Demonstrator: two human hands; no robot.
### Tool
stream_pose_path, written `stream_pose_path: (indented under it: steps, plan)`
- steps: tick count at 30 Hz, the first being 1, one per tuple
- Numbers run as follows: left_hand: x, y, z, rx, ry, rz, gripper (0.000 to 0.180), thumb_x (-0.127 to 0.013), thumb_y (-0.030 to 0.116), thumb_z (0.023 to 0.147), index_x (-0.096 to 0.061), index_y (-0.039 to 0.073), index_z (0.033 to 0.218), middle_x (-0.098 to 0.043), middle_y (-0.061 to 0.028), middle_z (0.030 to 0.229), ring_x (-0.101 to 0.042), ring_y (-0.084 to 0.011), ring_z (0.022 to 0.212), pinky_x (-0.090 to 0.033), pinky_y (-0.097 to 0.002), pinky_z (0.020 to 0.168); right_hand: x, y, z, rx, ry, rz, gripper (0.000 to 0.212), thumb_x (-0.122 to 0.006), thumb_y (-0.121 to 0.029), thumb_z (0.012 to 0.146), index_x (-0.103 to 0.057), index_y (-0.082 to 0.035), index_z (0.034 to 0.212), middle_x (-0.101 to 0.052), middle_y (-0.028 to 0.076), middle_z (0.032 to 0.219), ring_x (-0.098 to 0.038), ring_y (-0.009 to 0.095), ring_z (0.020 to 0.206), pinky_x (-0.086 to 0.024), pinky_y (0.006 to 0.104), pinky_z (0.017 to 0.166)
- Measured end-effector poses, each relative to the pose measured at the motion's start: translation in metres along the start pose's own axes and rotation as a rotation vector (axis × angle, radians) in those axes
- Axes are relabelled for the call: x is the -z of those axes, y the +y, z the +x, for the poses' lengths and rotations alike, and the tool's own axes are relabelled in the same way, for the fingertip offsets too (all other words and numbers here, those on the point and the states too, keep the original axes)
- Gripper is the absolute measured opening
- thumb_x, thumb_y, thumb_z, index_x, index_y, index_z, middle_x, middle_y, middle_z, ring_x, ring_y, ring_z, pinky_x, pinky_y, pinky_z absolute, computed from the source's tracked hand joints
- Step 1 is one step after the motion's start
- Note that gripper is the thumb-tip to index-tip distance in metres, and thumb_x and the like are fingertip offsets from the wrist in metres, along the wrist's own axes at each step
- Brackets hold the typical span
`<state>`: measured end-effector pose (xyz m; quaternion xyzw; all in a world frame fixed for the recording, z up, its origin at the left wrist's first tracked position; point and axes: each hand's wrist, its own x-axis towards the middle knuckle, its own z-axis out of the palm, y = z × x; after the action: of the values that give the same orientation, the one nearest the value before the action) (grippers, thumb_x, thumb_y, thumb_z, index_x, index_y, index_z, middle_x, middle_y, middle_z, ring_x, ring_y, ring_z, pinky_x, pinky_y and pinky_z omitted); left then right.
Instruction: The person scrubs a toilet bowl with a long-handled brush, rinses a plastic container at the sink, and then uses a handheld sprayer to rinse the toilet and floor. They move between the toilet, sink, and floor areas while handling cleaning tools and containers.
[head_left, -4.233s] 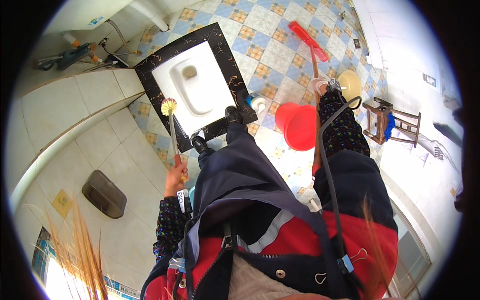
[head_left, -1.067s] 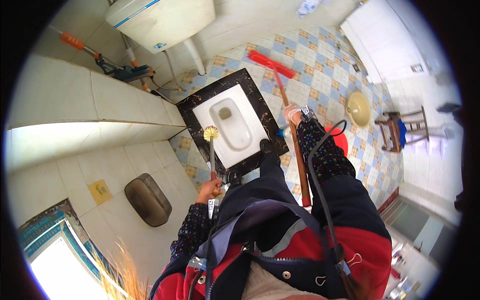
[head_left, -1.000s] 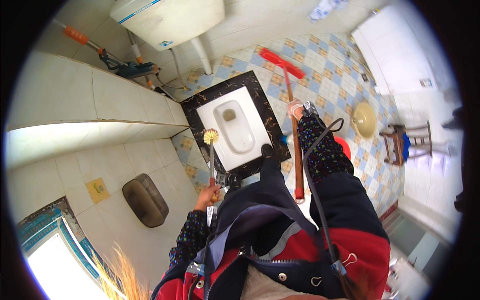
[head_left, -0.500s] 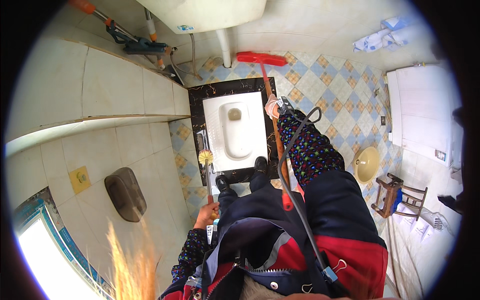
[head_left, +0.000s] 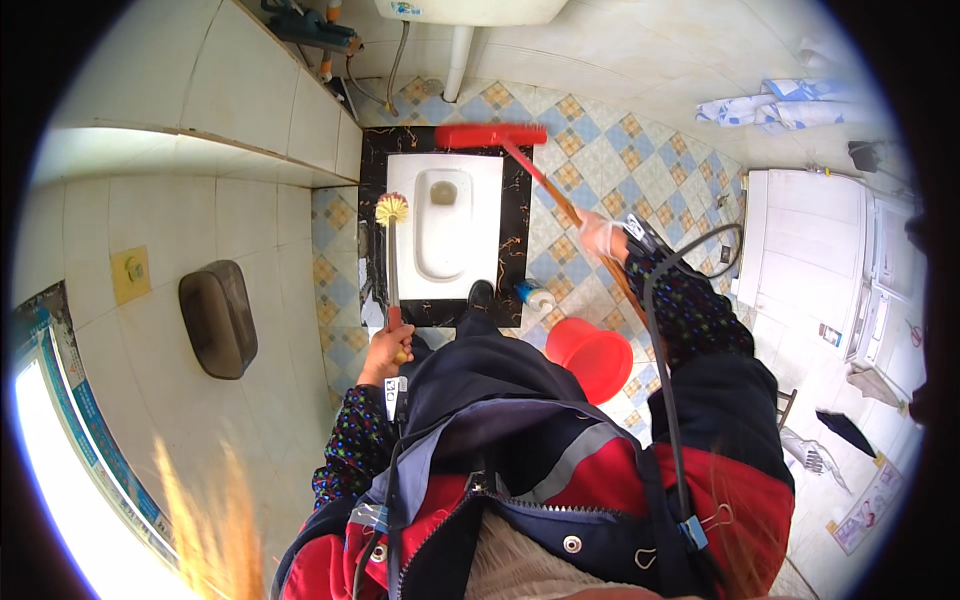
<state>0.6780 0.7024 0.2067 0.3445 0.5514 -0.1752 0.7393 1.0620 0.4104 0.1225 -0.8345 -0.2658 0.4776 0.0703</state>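
Note:
My left hand (head_left: pixel 385 352) is closed around the handle of a toilet brush (head_left: pixel 393 262). The brush points away from me, and its round yellowish bristle head appears over the left edge of a white squat toilet (head_left: pixel 488 250). My right hand (head_left: pixel 598 236) grips the wooden shaft of a red broom (head_left: pixel 490 136), held slantwise to the right of the toilet. Its wide red head, smeared by motion, crosses the far right corner of the black marbled border (head_left: pixel 515 230).
A red bucket (head_left: pixel 612 365) stands near my right leg, partly hidden by my clothes. Beside the border lies a blue-and-white bottle (head_left: pixel 535 295). Tiled wall (head_left: pixel 275 230) runs along the left; a white cabinet-like unit (head_left: pixel 800 240) stands right. A cable loops by my right arm.
The broom head has swung left and nearer, from the patterned floor to the black border. My right hand has moved outward to the right. Bucket and bottle have come into view.

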Motion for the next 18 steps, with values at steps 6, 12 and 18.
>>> stream_pose_path:
  steps: [6, 12, 18]
  plan:
    - [0.026, -0.015, -0.005, 0.048, 0.065, -0.034, 0.016, -0.062, 0.015, 0.079, -0.05, 0.006, 0.075, -0.048, -0.0007, 0.06, -0.046, -0.0117, 0.047, -0.041, -0.0271, 0.043, -0.037, -0.025, 0.114, 0.083, 0.228, -0.388, 0.012, -0.059, -0.015, 0.076, -0.06, -0.004, 0.072, -0.05, 0.007, 0.056, -0.051, 0.02, 0.057, -0.039, 0.0314, 0.05]
    - [0.047, -0.031, 0.0, 0.102, 0.077, -0.1, 0.016, -0.063, 0.015, 0.078, -0.05, 0.006, 0.074, -0.048, -0.0007, 0.06, -0.047, -0.0117, 0.049, -0.042, -0.0278, 0.043, -0.111, -0.061, 0.017, 0.687, -0.234, -1.497, 0.014, -0.057, -0.016, 0.077, -0.06, -0.003, 0.072, -0.05, 0.008, 0.055, -0.051, 0.02, 0.058, -0.038, 0.0322, 0.051]
    - [0.059, -0.03, 0.004, 0.073, 0.014, -0.16, 0.016, -0.064, 0.013, 0.077, -0.05, 0.006, 0.076, -0.048, -0.0012, 0.062, -0.047, -0.0121, 0.05, -0.043, -0.0289, 0.044, -0.088, -0.113, -0.088, -0.152, -0.146, 0.326, 0.029, -0.054, -0.018, 0.083, -0.049, -0.007, 0.109, -0.052, 0.009, 0.062, -0.053, 0.021, 0.061, -0.041, 0.0365, 0.053]
